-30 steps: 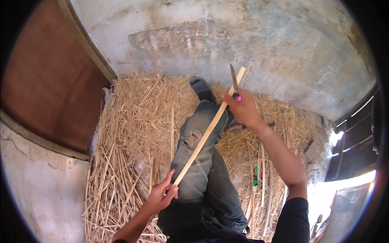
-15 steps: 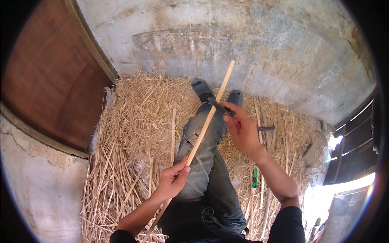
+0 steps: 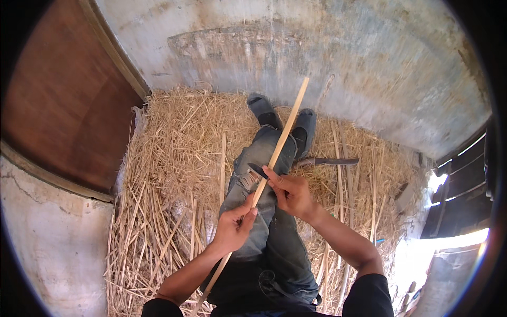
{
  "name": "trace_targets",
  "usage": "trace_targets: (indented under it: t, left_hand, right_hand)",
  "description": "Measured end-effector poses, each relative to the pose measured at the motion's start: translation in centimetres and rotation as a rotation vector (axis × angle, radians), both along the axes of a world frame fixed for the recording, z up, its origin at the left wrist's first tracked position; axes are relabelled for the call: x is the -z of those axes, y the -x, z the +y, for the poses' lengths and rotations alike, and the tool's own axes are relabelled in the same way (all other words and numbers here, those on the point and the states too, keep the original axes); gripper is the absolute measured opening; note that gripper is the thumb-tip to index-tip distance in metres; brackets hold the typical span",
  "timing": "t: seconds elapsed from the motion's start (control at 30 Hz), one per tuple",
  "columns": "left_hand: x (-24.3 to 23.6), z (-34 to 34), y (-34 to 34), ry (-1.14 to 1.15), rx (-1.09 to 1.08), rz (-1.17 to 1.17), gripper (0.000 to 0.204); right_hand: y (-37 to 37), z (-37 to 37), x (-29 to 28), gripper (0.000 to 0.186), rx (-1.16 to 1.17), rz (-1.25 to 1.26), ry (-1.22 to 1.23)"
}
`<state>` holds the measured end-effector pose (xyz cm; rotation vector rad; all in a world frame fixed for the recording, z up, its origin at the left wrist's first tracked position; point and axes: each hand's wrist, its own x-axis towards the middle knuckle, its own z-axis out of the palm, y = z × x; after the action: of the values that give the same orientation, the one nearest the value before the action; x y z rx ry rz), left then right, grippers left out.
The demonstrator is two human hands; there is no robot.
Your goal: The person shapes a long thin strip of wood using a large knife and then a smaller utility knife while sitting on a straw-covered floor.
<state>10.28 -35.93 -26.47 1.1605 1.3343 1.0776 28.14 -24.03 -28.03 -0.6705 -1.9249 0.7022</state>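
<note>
A long pale strip of bamboo or wood (image 3: 289, 122) slants across my lap, its far end raised toward the wall. My left hand (image 3: 236, 226) is closed round it, thumb on top, and its lower part runs back under my left forearm. Just above, my right hand (image 3: 291, 194) grips a small knife; only the dark blade (image 3: 257, 169) shows, lying across the strip, and its handle is hidden in my fingers. My legs in worn jeans (image 3: 261, 153) are stretched out beneath.
Straw and shavings (image 3: 185, 127) cover the floor, with loose thin strips (image 3: 153, 248) piled at left. To the right of my legs lies a larger dark-bladed knife (image 3: 338, 161). A stained wall (image 3: 317, 47) stands ahead, a brown panel (image 3: 68, 100) at left.
My right hand and the knife have come down the strip, closer to my left hand. My left hand still holds the strip in nearly the same place.
</note>
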Motion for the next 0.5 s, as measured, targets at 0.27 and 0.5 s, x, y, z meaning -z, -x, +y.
trace_targets:
  t: [0.27, 0.5]
  left_hand:
    - [-0.3, 0.6, 0.0, 0.027, 0.006, -0.069, 0.044]
    - [0.6, 0.7, 0.5, -0.034, 0.027, -0.002, 0.044]
  right_hand:
    - [-1.8, 2.1, -1.6, 0.071, -0.016, -0.230, -0.073]
    - [0.4, -3.1, -2.9, 0.067, -0.094, -0.403, -0.037]
